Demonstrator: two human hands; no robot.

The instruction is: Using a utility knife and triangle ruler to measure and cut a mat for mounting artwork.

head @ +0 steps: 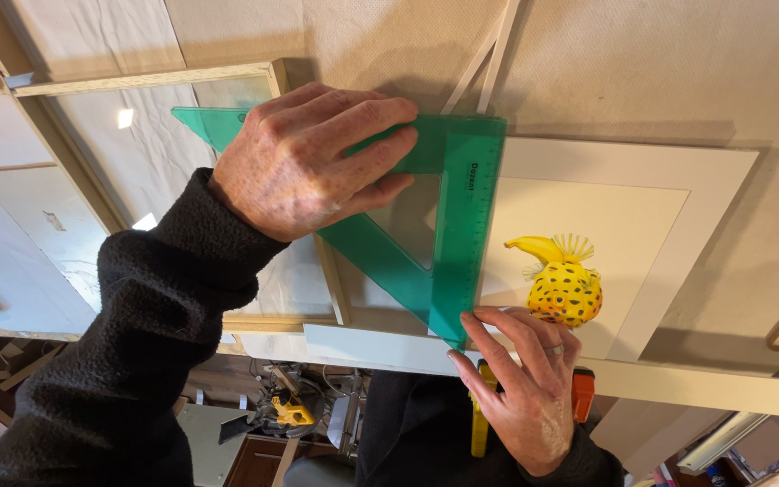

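The set square [448, 216] is translucent green plastic, triangular, with a cut-out centre and a graduated scale along one edge. It lies flat on the desk [588, 72], overlapping the left border of a white mat [669, 261] that frames a picture of a yellow, black-spotted fish [563, 287]. The left hand [313, 158] presses flat on its upper edge, fingers extended. The right hand [525, 379] pinches its lower corner with the fingertips. A wooden frame [137, 79] lies just beside, to the left.
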